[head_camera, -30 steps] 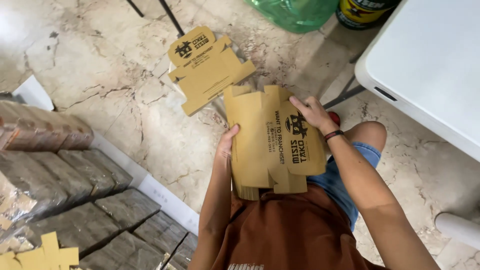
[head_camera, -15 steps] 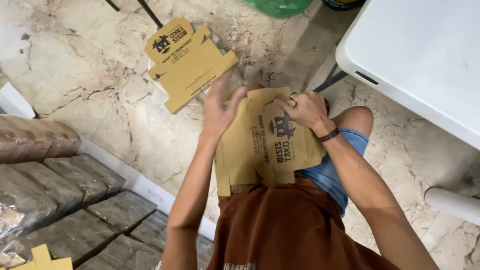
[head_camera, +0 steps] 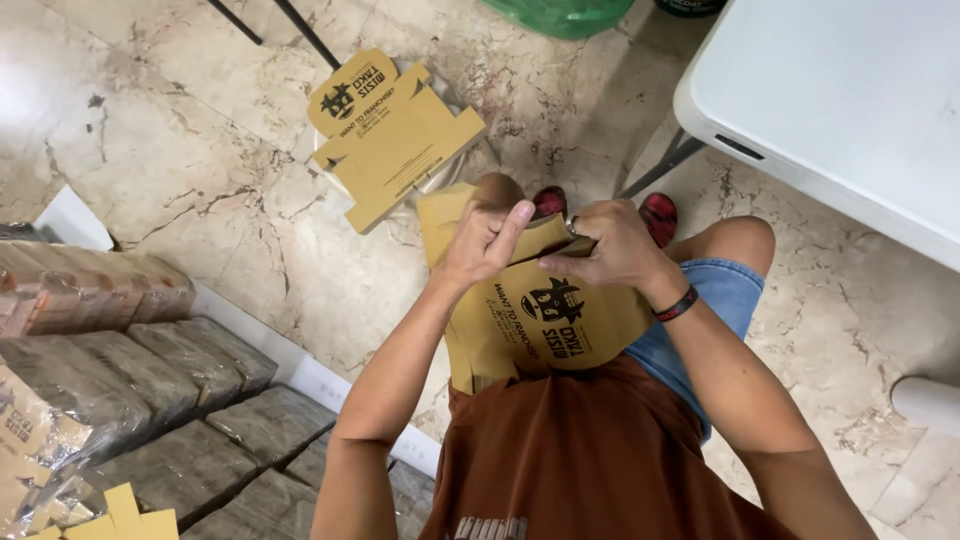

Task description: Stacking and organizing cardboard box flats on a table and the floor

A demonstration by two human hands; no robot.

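Cardboard box blank [head_camera: 545,320]: held over your lap, above the floor. Left hand [head_camera: 485,240] and right hand [head_camera: 610,245] both pinch its top flap. Likely light, thin, creases easily; grip beside the fold lines, not mid-panel.

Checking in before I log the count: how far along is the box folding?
Done: nothing finished shows in view. In hand: both the left hand and the right hand pinch the top edge of a tan printed box blank held over the lap, partly folded. Left: another flat blank lies on the marble floor ahead, and wrapped bundles of more sit stacked at the left.
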